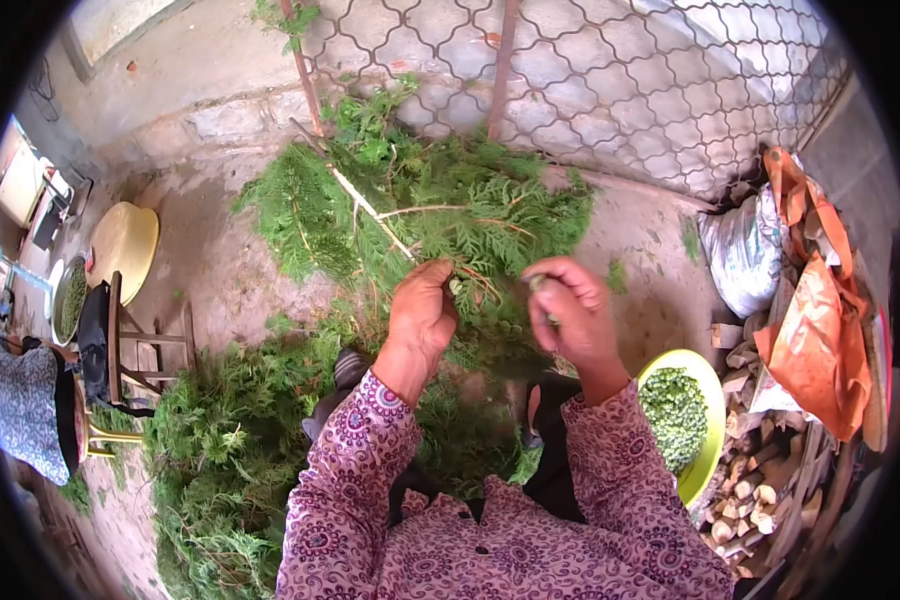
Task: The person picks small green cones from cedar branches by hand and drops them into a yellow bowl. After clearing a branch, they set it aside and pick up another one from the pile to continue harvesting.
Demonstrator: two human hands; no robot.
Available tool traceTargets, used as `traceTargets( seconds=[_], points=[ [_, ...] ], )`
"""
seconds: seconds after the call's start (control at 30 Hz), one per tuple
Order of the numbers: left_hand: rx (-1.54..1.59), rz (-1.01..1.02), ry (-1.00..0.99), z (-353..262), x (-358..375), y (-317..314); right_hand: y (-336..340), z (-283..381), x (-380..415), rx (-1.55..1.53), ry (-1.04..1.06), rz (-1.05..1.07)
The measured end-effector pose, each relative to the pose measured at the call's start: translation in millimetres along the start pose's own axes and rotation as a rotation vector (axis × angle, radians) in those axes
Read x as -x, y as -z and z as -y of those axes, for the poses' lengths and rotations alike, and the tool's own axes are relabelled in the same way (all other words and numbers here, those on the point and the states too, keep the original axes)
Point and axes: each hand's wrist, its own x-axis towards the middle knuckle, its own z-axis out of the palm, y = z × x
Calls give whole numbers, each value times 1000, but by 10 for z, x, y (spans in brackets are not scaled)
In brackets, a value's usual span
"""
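My left hand [422,315] is closed in a pinch on a green conifer sprig [478,284], with a small pale-green cone showing by the fingertips. To its right, apart from it, my right hand [576,312] is curled, with thumb and fingers around small green cones [538,283]; motion blurs its edge. Beyond both hands lies a heap of leafy conifer branches [440,215], with a bare pale stem [360,195] across it. A yellow-green basin [712,440] holding many small green cones [673,415] stands beside my right forearm.
More cut branches [230,440] lie at my left. A wooden stool [150,345] and a yellow basin [135,250] are farther left, near another person's patterned clothing [20,400]. Firewood [755,500], a white sack [745,250] and orange sheeting [820,340] line the right. Metal lattice [610,90] stands ahead.
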Motion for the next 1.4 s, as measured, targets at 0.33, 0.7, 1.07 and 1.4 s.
traceTargets(
  seconds=[0.33, 0.7, 1.07, 1.4],
  points=[
    [-24, -67, -25, 35, -10, 72, -141, -397, -124, 338, -1, 112],
    [14, -92, 21, 122, 0, 52, -153, -550, -219, 1046, 369, -67],
    [35, -51, 6, -13, 89, -77, -37, -125, -11, 111, -254, 242],
    [13, -9, 57, -202, 194, -170, 1682, -7, 1252, 467, 205, -834]
  ],
)
